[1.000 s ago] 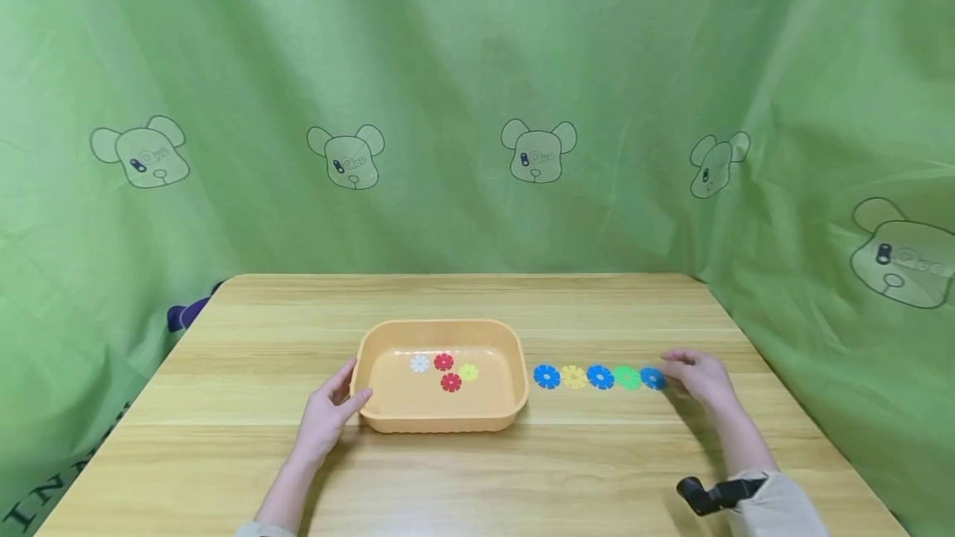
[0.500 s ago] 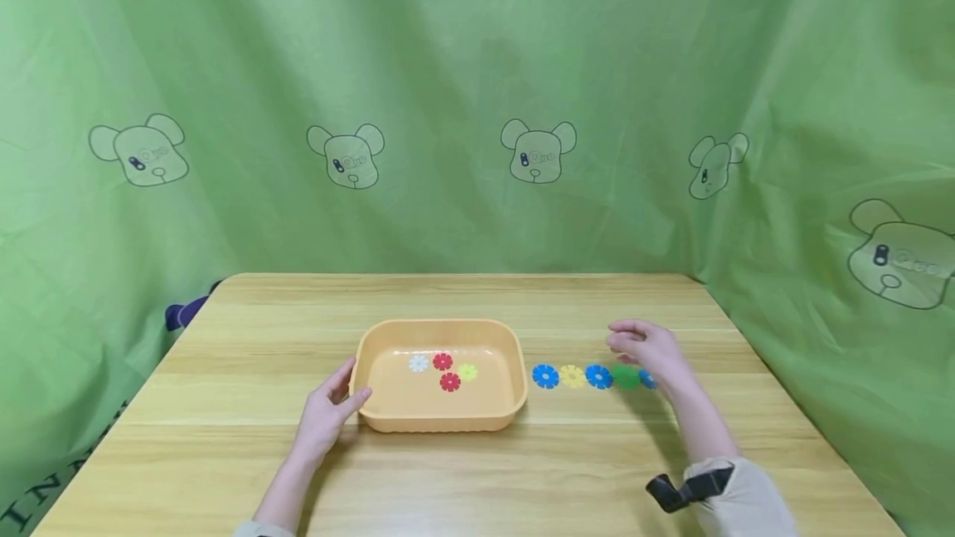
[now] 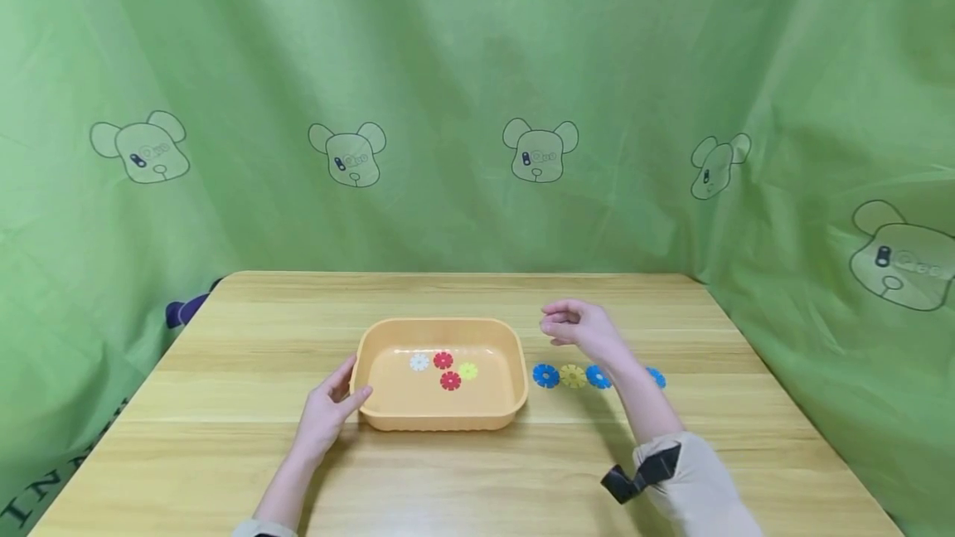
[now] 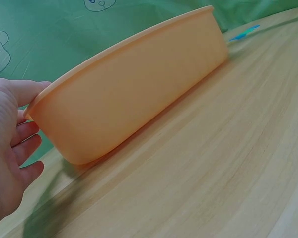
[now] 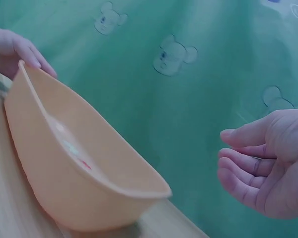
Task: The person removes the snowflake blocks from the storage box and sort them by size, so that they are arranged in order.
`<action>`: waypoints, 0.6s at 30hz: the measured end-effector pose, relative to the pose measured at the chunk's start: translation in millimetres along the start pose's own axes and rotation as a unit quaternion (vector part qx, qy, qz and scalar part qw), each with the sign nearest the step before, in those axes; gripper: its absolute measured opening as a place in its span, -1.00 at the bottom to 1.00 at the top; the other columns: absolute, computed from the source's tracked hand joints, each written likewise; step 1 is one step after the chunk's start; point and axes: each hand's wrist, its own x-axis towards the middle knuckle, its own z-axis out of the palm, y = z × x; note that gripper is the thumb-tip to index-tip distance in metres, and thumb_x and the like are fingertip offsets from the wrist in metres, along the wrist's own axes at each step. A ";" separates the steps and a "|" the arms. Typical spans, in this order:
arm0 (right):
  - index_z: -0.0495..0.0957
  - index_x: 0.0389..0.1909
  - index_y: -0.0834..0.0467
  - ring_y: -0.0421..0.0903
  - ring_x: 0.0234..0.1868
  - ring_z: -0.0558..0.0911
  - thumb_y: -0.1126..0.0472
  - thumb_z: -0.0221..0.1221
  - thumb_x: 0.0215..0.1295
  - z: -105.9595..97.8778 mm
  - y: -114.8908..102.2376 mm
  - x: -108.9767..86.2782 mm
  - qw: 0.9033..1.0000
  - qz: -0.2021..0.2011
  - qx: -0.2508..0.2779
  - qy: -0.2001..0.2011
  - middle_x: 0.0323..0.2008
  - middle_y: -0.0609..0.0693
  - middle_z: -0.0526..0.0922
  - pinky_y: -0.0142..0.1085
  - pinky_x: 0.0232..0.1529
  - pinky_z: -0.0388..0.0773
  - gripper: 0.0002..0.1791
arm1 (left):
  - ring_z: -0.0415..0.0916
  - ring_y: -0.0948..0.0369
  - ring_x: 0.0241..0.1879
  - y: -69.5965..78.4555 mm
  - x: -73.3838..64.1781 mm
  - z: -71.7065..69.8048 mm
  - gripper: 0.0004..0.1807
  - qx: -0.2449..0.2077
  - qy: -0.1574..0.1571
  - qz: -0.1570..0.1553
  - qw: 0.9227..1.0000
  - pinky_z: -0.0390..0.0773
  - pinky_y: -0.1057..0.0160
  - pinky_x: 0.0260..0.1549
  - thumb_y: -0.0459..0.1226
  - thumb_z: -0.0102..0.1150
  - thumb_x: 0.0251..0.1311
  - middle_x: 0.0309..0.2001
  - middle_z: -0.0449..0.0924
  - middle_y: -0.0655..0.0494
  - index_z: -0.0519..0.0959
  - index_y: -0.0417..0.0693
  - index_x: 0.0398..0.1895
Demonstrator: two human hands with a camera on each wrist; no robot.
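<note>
A light-orange plastic basin (image 3: 440, 422) stands on the table. My left hand (image 3: 325, 413) holds its left end, thumb over the rim and the other fingers outside, as the left wrist view shows along the basin wall (image 4: 134, 89). Inside lie a white snowflake disc (image 3: 419, 363), two red discs (image 3: 450, 380) and a yellow-green disc (image 3: 467, 370). My right hand (image 3: 585, 328), fingers loosely curled and holding nothing, hovers off the basin's right end. Below it runs a row of discs: blue (image 3: 546, 376), yellow (image 3: 573, 376), blue (image 3: 598, 376) and, beyond the forearm, blue (image 3: 656, 377).
The wooden table (image 3: 448, 487) extends on all sides of the basin. Green curtain (image 3: 448, 214) with bear-head outlines hangs behind and at both sides. A dark purple object (image 3: 184, 312) shows past the table's left edge. A black strap (image 3: 643, 473) circles the right sleeve.
My right hand has lifted away from the row's far-right blue disc and moved left toward the basin. Its forearm now covers the green disc. The left hand and basin stay put.
</note>
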 end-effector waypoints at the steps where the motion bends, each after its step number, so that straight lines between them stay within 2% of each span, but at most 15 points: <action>1: 0.38 0.03 0.48 -0.09 -0.23 0.59 0.37 0.18 0.19 4.4 -1.9 1.6 1.000 -0.001 0.002 -0.006 -0.20 0.24 0.58 -0.10 -0.09 0.60 -0.59 | 0.15 -0.09 0.28 0.0 0.1 0.0 -0.30 0.000 0.000 0.001 1.000 0.23 0.15 0.21 -0.37 0.21 0.13 0.33 0.15 -0.22 0.16 -0.31 0.33; 8: 0.39 0.03 0.47 -0.07 -0.23 0.58 0.38 0.19 0.17 39.2 -7.5 12.6 0.999 0.014 0.002 -0.044 -0.20 0.21 0.58 -0.20 -0.15 0.62 -0.58 | 0.14 -0.09 0.29 1.7 -0.1 0.6 -0.30 -0.006 -0.002 0.001 1.000 0.23 0.17 0.21 -0.38 0.20 0.14 0.33 0.14 -0.23 0.15 -0.34 0.33; 15: 0.39 0.02 0.49 -0.08 -0.28 0.60 0.44 0.18 0.15 71.3 -6.2 23.4 0.998 0.041 0.019 -0.054 -0.23 0.21 0.59 -0.15 -0.11 0.61 -0.59 | 0.11 -0.11 0.30 3.2 -1.1 0.3 -0.29 -0.010 -0.006 -0.003 1.000 0.21 0.16 0.22 -0.38 0.18 0.17 0.34 0.10 -0.24 0.11 -0.33 0.35; 18: 0.38 0.01 0.51 -0.12 -0.32 0.59 0.45 0.19 0.13 82.7 -1.3 29.2 0.997 0.049 0.022 -0.058 -0.27 0.18 0.58 -0.20 -0.13 0.62 -0.58 | 0.12 -0.11 0.29 3.0 -0.7 0.5 -0.29 -0.011 -0.006 -0.001 1.000 0.21 0.17 0.22 -0.38 0.18 0.16 0.34 0.11 -0.24 0.11 -0.34 0.35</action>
